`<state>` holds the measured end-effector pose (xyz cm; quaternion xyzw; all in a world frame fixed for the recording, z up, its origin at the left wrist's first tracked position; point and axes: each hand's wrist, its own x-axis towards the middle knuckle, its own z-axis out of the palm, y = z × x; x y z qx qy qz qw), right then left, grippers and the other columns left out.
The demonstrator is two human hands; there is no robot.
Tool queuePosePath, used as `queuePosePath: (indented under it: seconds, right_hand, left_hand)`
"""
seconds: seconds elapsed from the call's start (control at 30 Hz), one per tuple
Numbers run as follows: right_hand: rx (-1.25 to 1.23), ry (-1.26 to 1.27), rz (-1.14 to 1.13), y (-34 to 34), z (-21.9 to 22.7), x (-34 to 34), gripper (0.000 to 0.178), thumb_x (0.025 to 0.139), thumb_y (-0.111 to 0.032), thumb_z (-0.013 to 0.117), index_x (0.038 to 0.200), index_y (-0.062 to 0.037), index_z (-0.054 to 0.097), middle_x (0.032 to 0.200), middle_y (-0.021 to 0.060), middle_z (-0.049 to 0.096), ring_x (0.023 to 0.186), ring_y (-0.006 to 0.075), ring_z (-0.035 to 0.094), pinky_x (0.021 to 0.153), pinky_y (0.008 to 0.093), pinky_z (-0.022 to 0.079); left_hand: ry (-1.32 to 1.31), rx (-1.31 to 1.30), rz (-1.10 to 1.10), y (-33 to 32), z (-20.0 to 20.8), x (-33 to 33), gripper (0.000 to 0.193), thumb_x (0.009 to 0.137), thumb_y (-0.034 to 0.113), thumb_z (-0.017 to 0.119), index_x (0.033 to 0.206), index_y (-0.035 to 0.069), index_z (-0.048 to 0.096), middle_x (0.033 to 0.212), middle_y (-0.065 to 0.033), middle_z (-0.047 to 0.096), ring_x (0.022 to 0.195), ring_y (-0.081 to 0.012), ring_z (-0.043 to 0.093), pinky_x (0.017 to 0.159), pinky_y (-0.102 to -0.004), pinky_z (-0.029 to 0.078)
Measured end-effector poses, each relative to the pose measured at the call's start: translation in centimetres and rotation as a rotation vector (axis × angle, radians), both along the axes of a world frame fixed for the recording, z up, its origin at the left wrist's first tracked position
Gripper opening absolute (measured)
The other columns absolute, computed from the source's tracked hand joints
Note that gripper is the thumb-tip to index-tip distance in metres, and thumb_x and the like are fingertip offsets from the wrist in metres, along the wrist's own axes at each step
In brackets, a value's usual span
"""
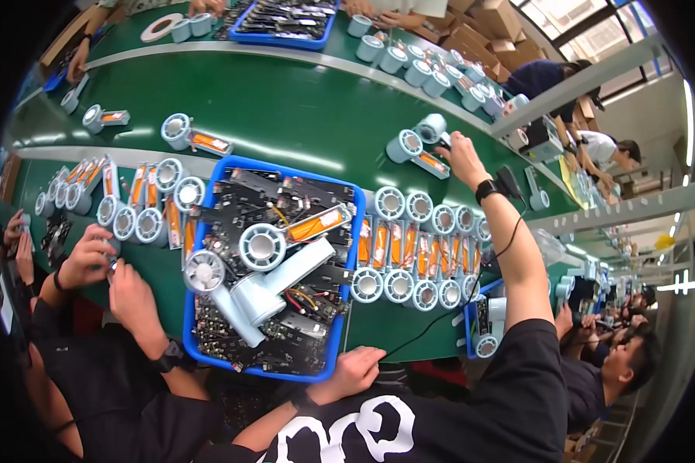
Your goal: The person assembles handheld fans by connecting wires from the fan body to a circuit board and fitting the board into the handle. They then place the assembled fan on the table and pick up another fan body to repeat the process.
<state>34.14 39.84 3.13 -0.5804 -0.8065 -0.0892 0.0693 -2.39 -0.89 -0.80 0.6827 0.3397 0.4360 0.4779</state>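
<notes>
The person's right hand (462, 160) is gripping a pale-blue fan housing (432, 124) over the green worktop (286, 100), just beside a second housing (403, 147) showing orange. Well apart, the left hand (354, 372) is lying near the blue bin (266, 373); I'm not managing to tell whether it's holding anything.

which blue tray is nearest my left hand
The large central blue tray: its lower right corner is beside your left hand; the other blue trays lie farther off.

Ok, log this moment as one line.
left hand: beside blue tray | right hand: at fan over green bench | tray: dark boards, three fans
</notes>
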Motion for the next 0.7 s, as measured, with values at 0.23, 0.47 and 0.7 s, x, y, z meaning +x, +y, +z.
queuePosePath:
  seconds: [0.23, 0.47, 0.7]
  right_hand:
    - [-0.009, 0.169, 0.004, -2.7, 5.3, -2.1, 0.039, 0.085, -0.027, 0.077, 0.109, -0.0005, 0.062, 0.106, 0.0233, 0.065, 0.097, 0.0409, 0.064, 0.086, 0.0464, 0.052]
    - [-0.238, -0.004, 0.088, -5.5, 5.7, -5.0, 0.029, 0.082, -0.025, 0.077, 0.099, -0.0033, 0.069, 0.099, 0.0173, 0.07, 0.095, 0.0362, 0.066, 0.082, 0.0414, 0.053]
    - [-0.089, 0.331, -0.158, -13.5, 13.4, -9.1, 0.022, 0.081, -0.02, 0.075, 0.081, -0.0003, 0.066, 0.073, 0.0104, 0.064, 0.066, 0.0218, 0.062, 0.061, 0.0353, 0.047]
  left_hand:
    - [0.041, 0.051, 0.014, 0.5, -0.3, -0.2, 0.025, 0.081, -0.002, 0.067, 0.106, -0.001, 0.07, 0.095, -0.0174, 0.072, 0.083, -0.0335, 0.071, 0.073, -0.0391, 0.058]
    - [-0.002, -0.023, 0.023, -0.1, 0.3, 0.1, 0.019, 0.084, -0.002, 0.067, 0.103, -0.001, 0.07, 0.093, -0.0174, 0.071, 0.083, -0.033, 0.071, 0.073, -0.0382, 0.057]
    - [-0.009, 0.011, 0.007, 0.1, 0.7, -0.2, 0.012, 0.085, -0.001, 0.066, 0.097, -0.001, 0.068, 0.087, -0.0156, 0.069, 0.077, -0.0321, 0.069, 0.068, -0.0386, 0.055]
